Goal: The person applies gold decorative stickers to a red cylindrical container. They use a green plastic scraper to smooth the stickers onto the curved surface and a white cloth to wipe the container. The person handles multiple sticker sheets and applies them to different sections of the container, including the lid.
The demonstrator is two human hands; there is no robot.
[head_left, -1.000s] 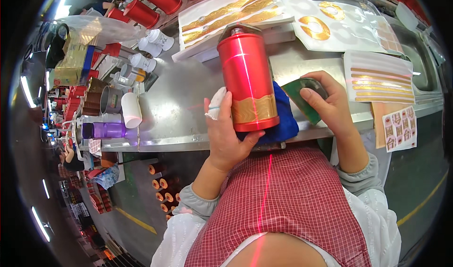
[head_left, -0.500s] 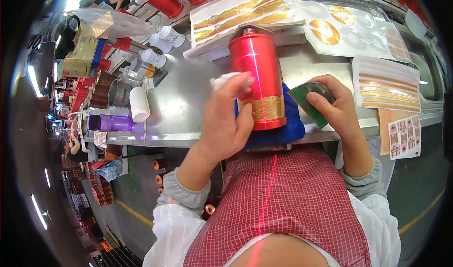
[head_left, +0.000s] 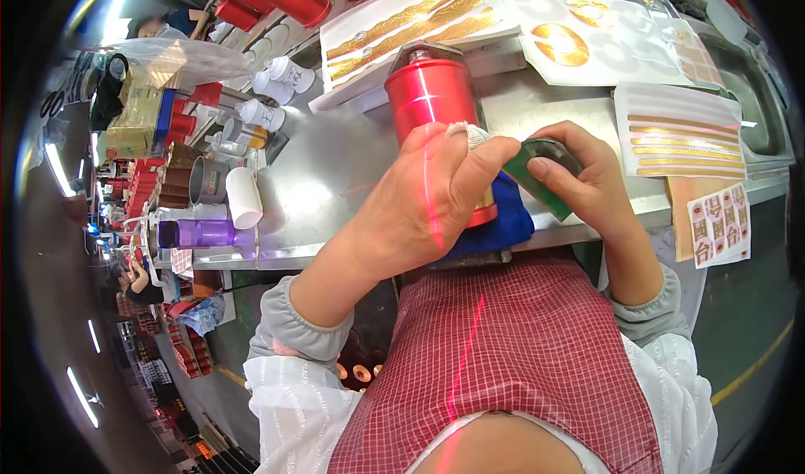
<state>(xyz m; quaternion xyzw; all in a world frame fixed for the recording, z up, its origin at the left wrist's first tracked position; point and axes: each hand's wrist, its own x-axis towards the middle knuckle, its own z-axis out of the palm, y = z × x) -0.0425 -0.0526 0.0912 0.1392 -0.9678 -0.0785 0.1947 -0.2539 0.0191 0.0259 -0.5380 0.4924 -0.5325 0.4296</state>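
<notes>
Counter (head_left: 319, 181): left hand (head_left: 428, 189) across can (head_left: 429, 97), grip indiscernible; right hand (head_left: 591, 185) holding scraper (head_left: 543, 193); apparently smoothing, next calling for even pressure.

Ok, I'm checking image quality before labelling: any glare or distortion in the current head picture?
Head view: white glare on the metal table and a pale streak down the red canister; head view: red light streaks the left hand and apron; head view: table edge bends, corners black.
</notes>
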